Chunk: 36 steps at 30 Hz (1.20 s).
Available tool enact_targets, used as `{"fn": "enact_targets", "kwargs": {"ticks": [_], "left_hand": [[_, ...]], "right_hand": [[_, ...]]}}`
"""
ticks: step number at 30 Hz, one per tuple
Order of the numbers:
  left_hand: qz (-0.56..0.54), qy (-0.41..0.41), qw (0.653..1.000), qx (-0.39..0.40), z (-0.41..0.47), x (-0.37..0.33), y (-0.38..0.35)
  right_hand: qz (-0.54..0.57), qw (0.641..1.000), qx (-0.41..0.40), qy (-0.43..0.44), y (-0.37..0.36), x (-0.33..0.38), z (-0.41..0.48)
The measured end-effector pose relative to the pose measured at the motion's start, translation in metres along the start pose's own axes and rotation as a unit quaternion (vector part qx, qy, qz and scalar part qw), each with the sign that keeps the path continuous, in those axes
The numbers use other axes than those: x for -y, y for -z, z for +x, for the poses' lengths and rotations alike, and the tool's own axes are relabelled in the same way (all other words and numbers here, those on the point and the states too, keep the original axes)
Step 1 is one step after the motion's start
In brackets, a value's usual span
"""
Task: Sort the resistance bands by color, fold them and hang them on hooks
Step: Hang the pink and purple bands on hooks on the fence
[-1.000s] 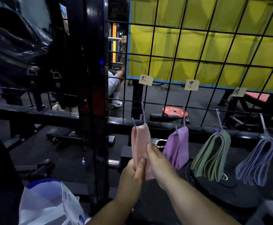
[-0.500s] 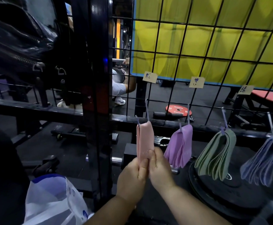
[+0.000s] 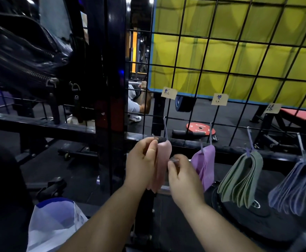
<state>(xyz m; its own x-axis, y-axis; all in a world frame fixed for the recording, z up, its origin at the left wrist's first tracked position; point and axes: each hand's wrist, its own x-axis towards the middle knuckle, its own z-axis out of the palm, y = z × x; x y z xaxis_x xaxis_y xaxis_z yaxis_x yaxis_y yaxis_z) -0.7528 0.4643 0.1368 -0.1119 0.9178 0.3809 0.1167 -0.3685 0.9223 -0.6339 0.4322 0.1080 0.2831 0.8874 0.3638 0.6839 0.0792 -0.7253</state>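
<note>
A bundle of folded pink bands [image 3: 164, 160] hangs from a thin hook [image 3: 165, 129] on the black wire grid [image 3: 221, 73]. My left hand [image 3: 141, 164] grips the bundle's left edge near its top, fingers curled by the hook's tip. My right hand [image 3: 182, 176] pinches the bundle's right side lower down. To the right hang folded purple bands [image 3: 204, 164], green bands [image 3: 243, 179] and blue-lilac bands [image 3: 292, 186], each on its own hook under a paper label [image 3: 168, 92].
A black steel upright [image 3: 110, 88] stands just left of the grid, with a black leather bag [image 3: 25, 57] hung beyond it. A white plastic bag [image 3: 55, 226] sits at the lower left. Black weight plates [image 3: 254, 220] lie under the bands. A person sits behind the grid.
My hands have parted and risen: the left climbed to the top of the pink bundle by the hook, the right shifted to its right side. The view moved closer.
</note>
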Motion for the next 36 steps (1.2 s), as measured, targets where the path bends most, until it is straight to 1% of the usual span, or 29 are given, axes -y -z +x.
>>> {"fn": "enact_targets", "kwargs": {"ticks": [2, 4, 11, 14, 18, 23, 27, 30, 32, 36], "left_hand": [[-0.006, 0.018, 1.0, -0.001, 0.002, -0.001, 0.0], [-0.013, 0.033, 0.999, -0.003, 0.004, -0.002, 0.001], [-0.044, 0.056, 0.997, 0.028, 0.012, -0.007, 0.006], [-0.083, 0.068, 0.994, 0.028, 0.015, -0.012, 0.005], [-0.112, 0.08, 0.99, 0.026, 0.018, -0.02, 0.009], [-0.102, 0.045, 0.994, 0.013, 0.019, -0.029, 0.015], [-0.095, 0.041, 0.993, 0.049, 0.016, -0.028, 0.013], [-0.08, 0.028, 0.995, 0.06, 0.013, -0.029, 0.007], [-0.063, 0.019, 0.996, 0.064, 0.012, -0.03, 0.002], [-0.056, 0.027, 0.998, 0.021, 0.014, -0.031, -0.004]], "right_hand": [[0.044, 0.999, -0.017, -0.002, 0.003, 0.009, 0.006], [0.074, 0.997, -0.012, -0.024, 0.006, 0.018, 0.011], [0.113, 0.991, 0.038, -0.065, 0.01, 0.036, 0.025], [0.123, 0.989, 0.045, -0.073, 0.011, 0.041, 0.033], [0.126, 0.989, 0.047, -0.061, 0.014, 0.051, 0.04], [0.139, 0.989, 0.054, -0.01, 0.018, 0.059, 0.042], [0.161, 0.987, 0.016, 0.014, 0.016, 0.05, 0.034], [0.151, 0.988, -0.018, 0.027, 0.015, 0.041, 0.035], [0.144, 0.989, -0.014, 0.029, 0.017, 0.04, 0.037], [0.128, 0.992, 0.016, -0.001, 0.024, 0.045, 0.039]]}}
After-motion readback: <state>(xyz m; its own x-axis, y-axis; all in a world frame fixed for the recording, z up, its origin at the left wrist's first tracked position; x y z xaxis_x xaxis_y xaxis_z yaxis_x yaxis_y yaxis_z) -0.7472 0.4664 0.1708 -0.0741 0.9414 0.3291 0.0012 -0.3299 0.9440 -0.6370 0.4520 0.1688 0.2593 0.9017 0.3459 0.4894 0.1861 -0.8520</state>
